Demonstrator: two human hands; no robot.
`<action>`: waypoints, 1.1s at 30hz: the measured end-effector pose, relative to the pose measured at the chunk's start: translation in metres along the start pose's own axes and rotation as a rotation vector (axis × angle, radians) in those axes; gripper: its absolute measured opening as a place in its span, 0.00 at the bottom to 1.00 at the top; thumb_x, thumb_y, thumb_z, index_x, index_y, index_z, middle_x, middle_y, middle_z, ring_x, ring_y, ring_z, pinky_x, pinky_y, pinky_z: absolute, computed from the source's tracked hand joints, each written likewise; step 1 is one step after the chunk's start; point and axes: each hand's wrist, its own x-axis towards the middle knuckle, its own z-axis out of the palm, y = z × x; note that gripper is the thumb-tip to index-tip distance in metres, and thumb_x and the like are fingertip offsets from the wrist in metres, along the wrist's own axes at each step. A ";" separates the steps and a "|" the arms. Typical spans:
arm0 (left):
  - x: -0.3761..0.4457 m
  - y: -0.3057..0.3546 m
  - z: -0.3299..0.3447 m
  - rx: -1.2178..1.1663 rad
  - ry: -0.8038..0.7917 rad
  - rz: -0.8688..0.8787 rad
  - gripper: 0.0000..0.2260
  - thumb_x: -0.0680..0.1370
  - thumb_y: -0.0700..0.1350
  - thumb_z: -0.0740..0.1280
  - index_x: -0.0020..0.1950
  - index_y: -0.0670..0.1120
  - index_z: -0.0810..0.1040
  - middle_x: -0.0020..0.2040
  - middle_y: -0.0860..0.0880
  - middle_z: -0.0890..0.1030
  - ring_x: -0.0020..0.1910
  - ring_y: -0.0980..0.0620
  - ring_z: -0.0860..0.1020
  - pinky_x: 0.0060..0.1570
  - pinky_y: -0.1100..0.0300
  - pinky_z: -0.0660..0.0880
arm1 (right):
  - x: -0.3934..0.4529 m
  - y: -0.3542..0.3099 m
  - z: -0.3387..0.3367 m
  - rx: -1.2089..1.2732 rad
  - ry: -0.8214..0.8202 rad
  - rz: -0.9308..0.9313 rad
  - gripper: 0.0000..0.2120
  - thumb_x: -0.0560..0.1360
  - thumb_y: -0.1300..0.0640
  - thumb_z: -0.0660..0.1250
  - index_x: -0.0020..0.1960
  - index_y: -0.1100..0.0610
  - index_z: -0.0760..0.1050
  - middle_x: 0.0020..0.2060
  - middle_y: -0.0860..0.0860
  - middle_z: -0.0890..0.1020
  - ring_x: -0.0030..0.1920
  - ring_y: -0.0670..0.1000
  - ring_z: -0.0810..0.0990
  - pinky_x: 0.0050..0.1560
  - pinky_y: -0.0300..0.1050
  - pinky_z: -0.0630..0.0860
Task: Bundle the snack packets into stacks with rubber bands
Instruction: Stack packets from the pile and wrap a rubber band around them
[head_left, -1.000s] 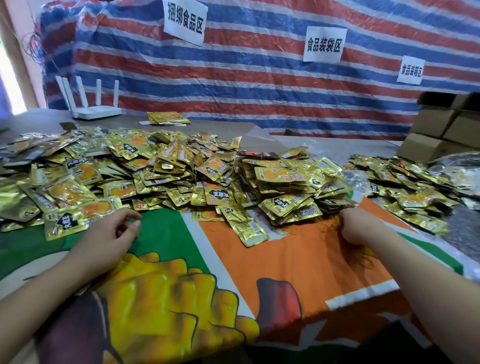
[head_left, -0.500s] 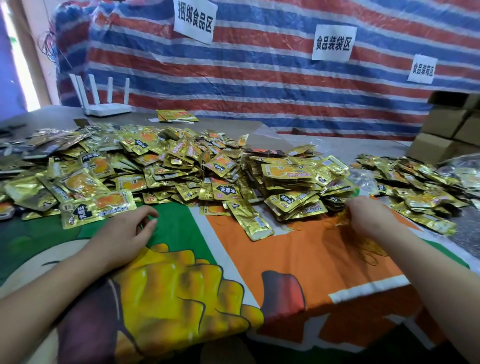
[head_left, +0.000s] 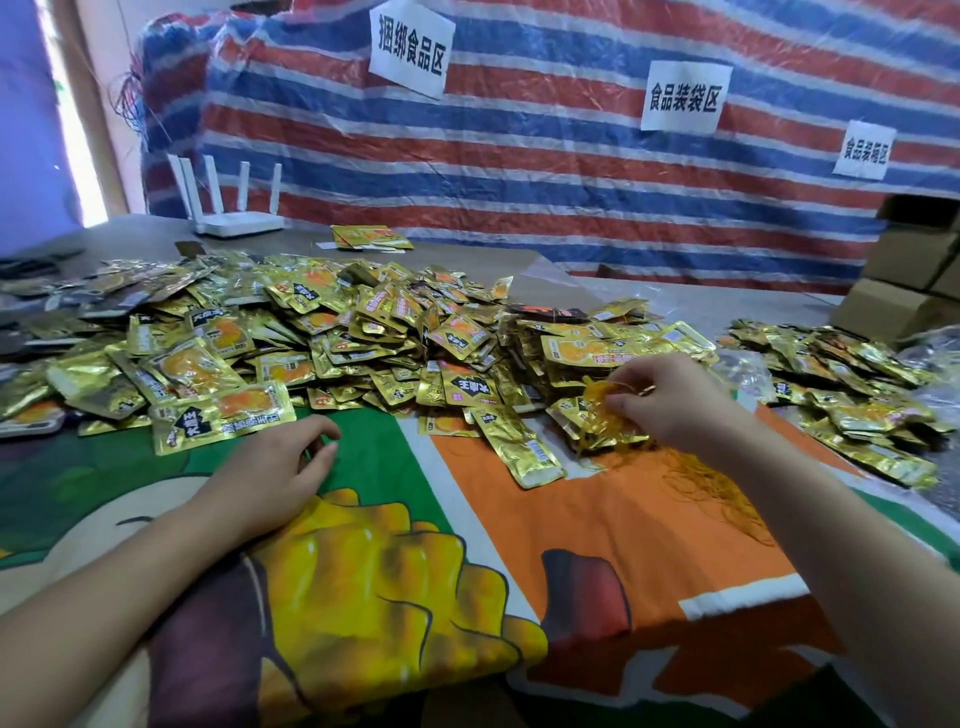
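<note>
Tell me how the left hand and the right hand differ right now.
The left hand rests low on the printed cloth, holding nothing; the right hand is raised, pinching a clump of yellow rubber bands. The left sits before loose packets, the right by stacked ones. Both are bare.

Right hand lifting rubber bands at the packet heap

Beside the gold snack packets (head_left: 363, 338), her right hand (head_left: 670, 400) pinches a tangle of yellow rubber bands (head_left: 602, 415); her left hand (head_left: 270, 467) rests, fingers loosely curled, on the cartoon cloth (head_left: 597, 509) just below them.
</note>
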 end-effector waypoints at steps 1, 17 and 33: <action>0.000 0.000 0.000 -0.005 -0.002 0.000 0.08 0.80 0.46 0.66 0.58 0.49 0.79 0.42 0.54 0.78 0.39 0.55 0.75 0.37 0.57 0.71 | -0.006 -0.013 0.010 -0.020 -0.035 -0.038 0.04 0.76 0.58 0.71 0.45 0.50 0.81 0.40 0.44 0.82 0.39 0.46 0.80 0.36 0.42 0.75; 0.000 0.002 -0.004 -0.048 -0.023 -0.004 0.07 0.81 0.46 0.64 0.57 0.47 0.79 0.48 0.51 0.80 0.45 0.53 0.76 0.45 0.58 0.73 | -0.004 -0.051 0.043 -0.166 -0.569 -0.158 0.08 0.81 0.51 0.66 0.58 0.49 0.78 0.46 0.44 0.82 0.35 0.44 0.85 0.35 0.41 0.81; 0.031 -0.036 -0.054 0.609 -0.130 -0.202 0.09 0.81 0.47 0.62 0.59 0.46 0.72 0.56 0.47 0.76 0.56 0.46 0.75 0.51 0.52 0.75 | 0.078 -0.078 0.093 -0.749 -0.465 0.011 0.21 0.77 0.42 0.69 0.40 0.59 0.70 0.34 0.50 0.74 0.31 0.50 0.74 0.30 0.43 0.72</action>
